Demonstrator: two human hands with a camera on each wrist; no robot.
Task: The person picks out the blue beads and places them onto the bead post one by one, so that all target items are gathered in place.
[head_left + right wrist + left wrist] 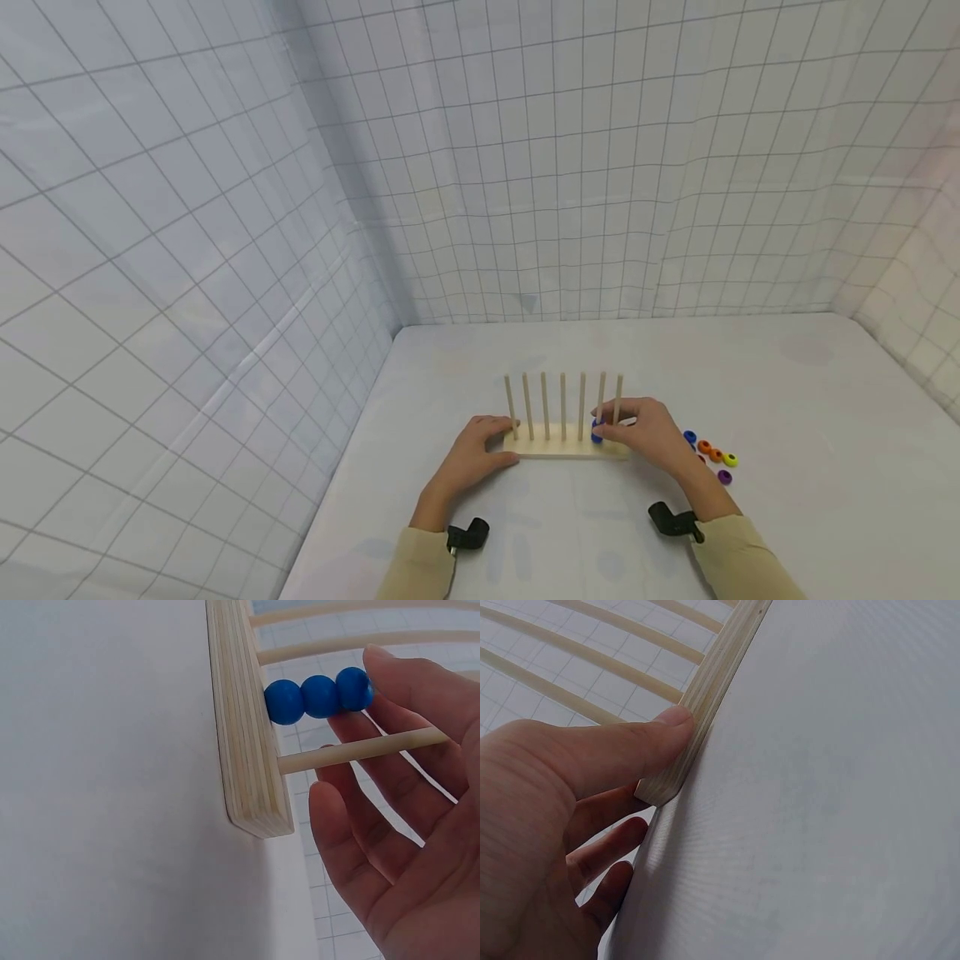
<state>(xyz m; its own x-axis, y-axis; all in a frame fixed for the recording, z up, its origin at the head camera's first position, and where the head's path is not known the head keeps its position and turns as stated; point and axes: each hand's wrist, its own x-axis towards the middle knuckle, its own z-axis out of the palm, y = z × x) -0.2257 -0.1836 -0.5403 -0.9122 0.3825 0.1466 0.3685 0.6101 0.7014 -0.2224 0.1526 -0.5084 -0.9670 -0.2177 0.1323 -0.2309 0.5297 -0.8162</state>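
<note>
A wooden peg stand (555, 450) with several upright pegs rests on the white table. My left hand (472, 448) grips its left end, thumb (649, 746) on the front edge and fingers reaching behind. Three blue beads (319, 697) are stacked on the second peg from the right, the lowest against the base. At the top of that stack, my right hand (651, 435) pinches the uppermost blue bead (354, 688), thumb in front and fingers behind. The rightmost peg (360, 751) passes between the beads and the palm, and carries no bead.
To the right of the right hand lie loose beads: a blue bead (690, 436), orange beads (704, 447), a yellow bead (731, 460) and a purple bead (724, 477). A red one is partly hidden by the forearm. Gridded white sheets (555, 208) hang around the table.
</note>
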